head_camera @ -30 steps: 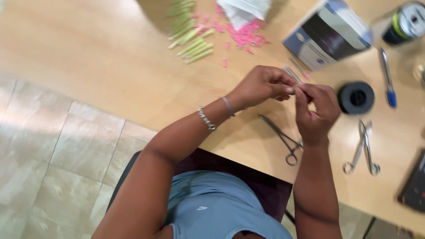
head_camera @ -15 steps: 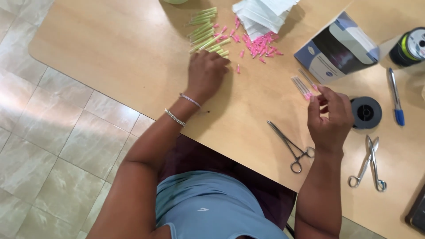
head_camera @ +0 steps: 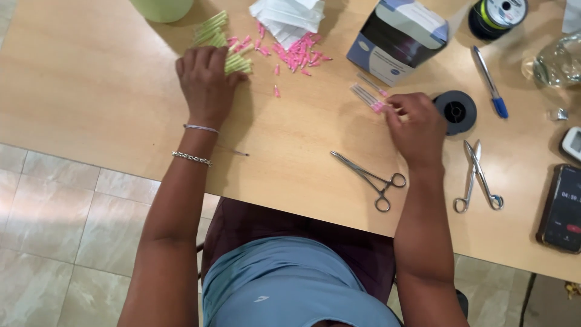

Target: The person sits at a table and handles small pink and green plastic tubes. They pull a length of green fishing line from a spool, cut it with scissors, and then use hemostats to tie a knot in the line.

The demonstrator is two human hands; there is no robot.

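My left hand (head_camera: pixel 206 82) lies palm down on a heap of pale green tubes (head_camera: pixel 219 37) at the far left of the wooden table (head_camera: pixel 97 91), fingers curled over them. My right hand (head_camera: pixel 417 127) pinches the pink ends of a few thin clear needles (head_camera: pixel 366 95) that fan out to the left, just in front of a blue and white box (head_camera: pixel 396 39). Many small pink caps (head_camera: pixel 296 53) are scattered between the two hands.
Steel forceps (head_camera: pixel 370 177) lie near the front edge, scissors (head_camera: pixel 478 175) to their right. A black spool (head_camera: pixel 455 111), a blue pen (head_camera: pixel 490 91), a phone (head_camera: pixel 563 209), white packets (head_camera: pixel 287 18), a green cup (head_camera: pixel 160 8) and a wire spool (head_camera: pixel 497 17) also sit around.
My left hand left the right hand and reached far left onto the green tubes. The right hand stays by the black spool with the needles.
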